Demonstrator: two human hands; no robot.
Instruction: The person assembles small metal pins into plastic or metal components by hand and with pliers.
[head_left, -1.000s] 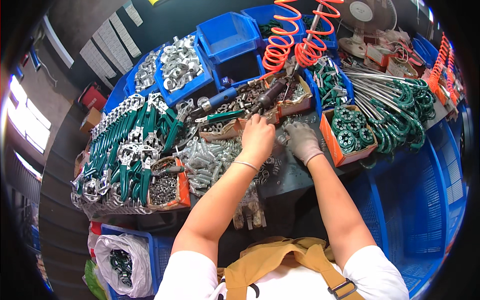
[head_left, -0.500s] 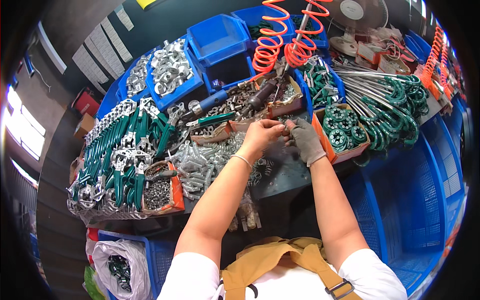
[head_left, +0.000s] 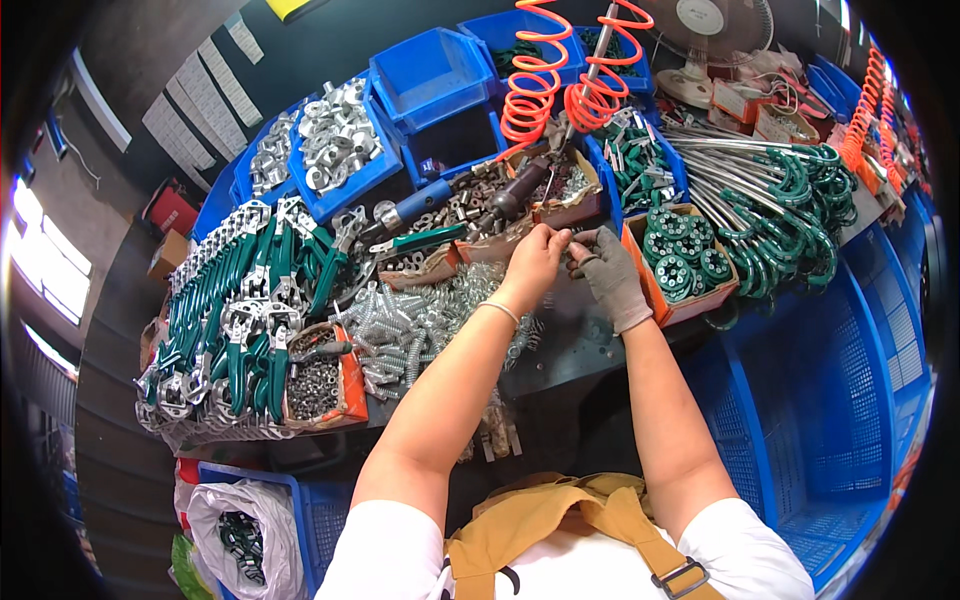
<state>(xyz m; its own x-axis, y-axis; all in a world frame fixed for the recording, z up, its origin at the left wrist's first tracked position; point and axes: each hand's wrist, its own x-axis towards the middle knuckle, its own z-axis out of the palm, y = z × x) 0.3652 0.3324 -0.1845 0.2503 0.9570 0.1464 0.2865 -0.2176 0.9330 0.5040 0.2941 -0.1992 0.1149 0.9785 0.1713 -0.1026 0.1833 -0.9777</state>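
Observation:
My left hand [head_left: 537, 263], bare and with a band at the wrist, is closed in a pinch just above the bench. Close against its fingertips is my right hand [head_left: 608, 275], in a grey glove that leaves fingertips bare, with the fingers bent inward. Whatever lies between them is too small and covered to name. Beside my left wrist spreads a heap of silvery coil springs [head_left: 415, 325]. To the right of my gloved hand stands an orange-edged box of round green parts [head_left: 683, 255]. A dark air tool [head_left: 520, 190] lies beyond my fingers.
Green-handled pliers [head_left: 245, 320] crowd the left side, by a box of small metal nuts [head_left: 316, 390]. Behind are blue bins [head_left: 432, 80] and orange coiled hoses [head_left: 535, 75]. Green-hooked rods [head_left: 775, 190] lie at right. Blue crates [head_left: 820, 400] stand below the bench's right edge.
My left hand has shifted slightly right and away from me. Its fingertips and those of my gloved hand are closer together, and the gloved fingers have turned a little.

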